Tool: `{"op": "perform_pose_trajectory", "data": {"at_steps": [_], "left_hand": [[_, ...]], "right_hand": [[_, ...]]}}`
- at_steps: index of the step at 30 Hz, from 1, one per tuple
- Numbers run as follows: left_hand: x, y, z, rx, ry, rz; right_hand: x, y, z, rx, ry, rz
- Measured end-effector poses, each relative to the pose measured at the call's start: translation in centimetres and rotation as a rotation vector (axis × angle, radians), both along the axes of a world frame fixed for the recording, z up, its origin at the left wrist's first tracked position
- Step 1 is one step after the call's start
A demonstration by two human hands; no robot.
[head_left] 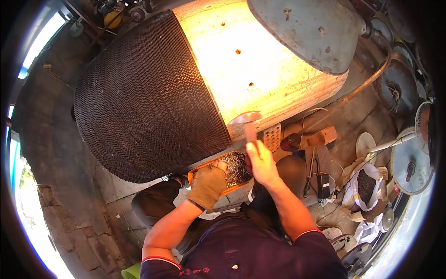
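Note:
My left hand (207, 186), in a brown work glove with bare fingertips, reaches into an orange tray (232, 188) between my knees. Its fingers look bent together over a heap of thin dark nails (238, 168); what they grip is hidden. My bare right hand (263, 162) is wrapped around the handle of a hammer (247, 118). The hammer head, slightly blurred, is raised near the lower edge of a big wooden drum (223, 60). Dark ridged strips (153, 97) cover the drum's left part in tight rows. Its pale bare middle shows several holes.
A grey metal lamp shade (311, 32) hangs over the drum's right end, its light glaring on the wood. On the right are a brick (321, 136), a white bag of dark bits (364, 188), round metal discs (411, 165) and cables. Paving covers the floor at left.

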State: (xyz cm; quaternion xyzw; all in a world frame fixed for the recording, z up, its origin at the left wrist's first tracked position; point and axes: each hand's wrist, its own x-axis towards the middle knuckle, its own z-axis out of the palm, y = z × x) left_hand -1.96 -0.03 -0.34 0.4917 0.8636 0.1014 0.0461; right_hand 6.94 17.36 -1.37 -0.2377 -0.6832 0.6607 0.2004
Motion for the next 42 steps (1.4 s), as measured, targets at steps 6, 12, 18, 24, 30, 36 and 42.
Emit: {"op": "perform_pose_trajectory", "data": {"at_steps": [6,12,18,24,30,36,42], "left_hand": [[-6.0,1.1,4.5,0.571,0.335,-0.068],[-12.5,3.3,9.3,0.715,0.801,-0.148],[-13.6,3.8,8.8,0.709,0.821,-0.089],[-14.3,3.9,10.2,0.695,0.874,-0.048],[-13.7,5.1,12.6,0.592,0.912,0.049],[-7.5,6.5,8.4,0.840,0.469,-0.050],[-7.2,7.2,7.7,0.789,0.406,0.065]], "right_hand": [[1.0,-0.7,4.2,0.154,-0.092,0.064],[0.1,0.2,3.4,0.362,0.176,-0.117],[1.4,0.4,1.3,0.381,-0.066,-0.108],[1.4,-1.1,1.4,0.375,-0.012,-0.072],[2.3,-1.5,0.8,0.169,-0.066,-0.192],[1.9,-0.9,0.7,0.212,-0.005,-0.237],[1.4,-0.5,2.2,0.258,-0.016,-0.177]]}}
